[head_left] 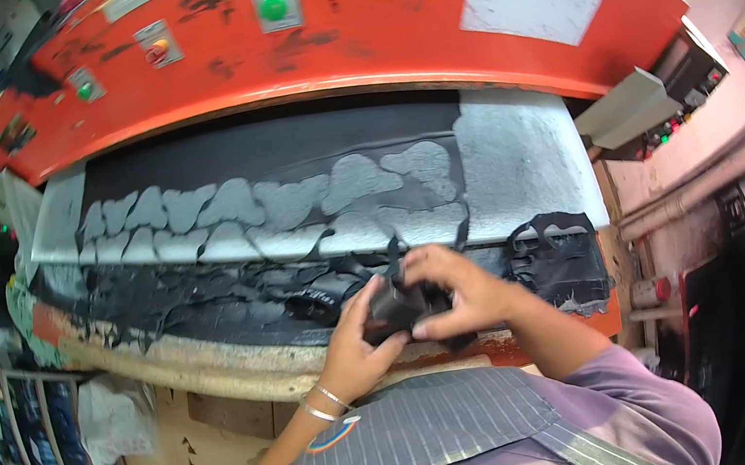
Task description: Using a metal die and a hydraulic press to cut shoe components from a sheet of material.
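My left hand (358,341), a bangle on its wrist, grips the near left side of a small dark bundle (395,309) that looks like stacked black cut pieces. From the other side my right hand (463,291) closes on the same bundle, fingers over its top and thumb at its near edge. The exact kind of piece is hard to make out. Just beyond my hands lies a black sheet (278,140) with rows of rounded cut-outs, spread over a pale grey cutting board (523,158). Thin strips of its near edge hang toward my fingers.
An orange machine beam (417,28) with a green button (274,8) spans the far side. Black scraps (177,300) cover the near ledge, and another black scrap pile (555,261) lies to the right. A metal rack (53,443) stands at lower left.
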`<act>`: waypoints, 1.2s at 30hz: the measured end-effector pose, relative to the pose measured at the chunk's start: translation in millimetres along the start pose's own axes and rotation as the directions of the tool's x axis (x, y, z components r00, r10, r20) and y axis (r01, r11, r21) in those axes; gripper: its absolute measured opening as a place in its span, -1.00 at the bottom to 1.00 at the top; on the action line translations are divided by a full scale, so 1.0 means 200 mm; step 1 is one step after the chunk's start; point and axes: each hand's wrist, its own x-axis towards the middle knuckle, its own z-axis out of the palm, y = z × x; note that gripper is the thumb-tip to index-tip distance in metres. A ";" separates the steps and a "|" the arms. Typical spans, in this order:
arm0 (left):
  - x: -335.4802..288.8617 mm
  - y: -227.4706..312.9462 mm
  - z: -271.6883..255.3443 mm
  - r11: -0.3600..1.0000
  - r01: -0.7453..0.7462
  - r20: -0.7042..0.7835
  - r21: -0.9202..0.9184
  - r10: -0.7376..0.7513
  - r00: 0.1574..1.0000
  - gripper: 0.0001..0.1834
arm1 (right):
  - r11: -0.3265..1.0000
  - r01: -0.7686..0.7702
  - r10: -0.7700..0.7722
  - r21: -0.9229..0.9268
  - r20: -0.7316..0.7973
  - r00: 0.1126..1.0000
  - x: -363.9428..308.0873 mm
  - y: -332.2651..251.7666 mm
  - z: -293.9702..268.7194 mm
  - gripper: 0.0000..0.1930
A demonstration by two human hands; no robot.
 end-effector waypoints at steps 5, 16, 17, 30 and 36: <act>-0.07 -0.01 0.06 0.978 -0.184 0.046 0.094 0.180 0.983 -0.32 | 0.999 0.026 -0.019 -0.032 0.199 0.980 -0.13 0.00 0.07 -0.46; -0.25 -0.22 0.39 0.975 -0.171 -0.420 0.141 0.215 0.882 -0.57 | 0.952 -0.028 0.092 -0.305 0.197 0.976 -0.18 -0.01 -0.08 -0.43; -0.22 -0.25 0.40 0.960 -0.210 -0.427 0.186 0.271 0.862 -0.58 | 0.925 0.009 0.056 -0.381 0.160 0.986 -0.19 0.06 -0.21 -0.40; -1.82 -1.36 0.21 0.765 -0.051 -0.520 -0.643 -0.484 -0.703 -0.34 | 0.354 -0.033 0.600 -0.935 0.200 0.775 0.33 0.06 -0.56 -0.47; -2.64 -1.37 0.59 0.743 -0.055 -0.156 -0.667 -0.213 -0.965 0.15 | 0.427 0.069 0.458 -0.902 0.281 0.843 0.50 0.44 -0.56 -0.51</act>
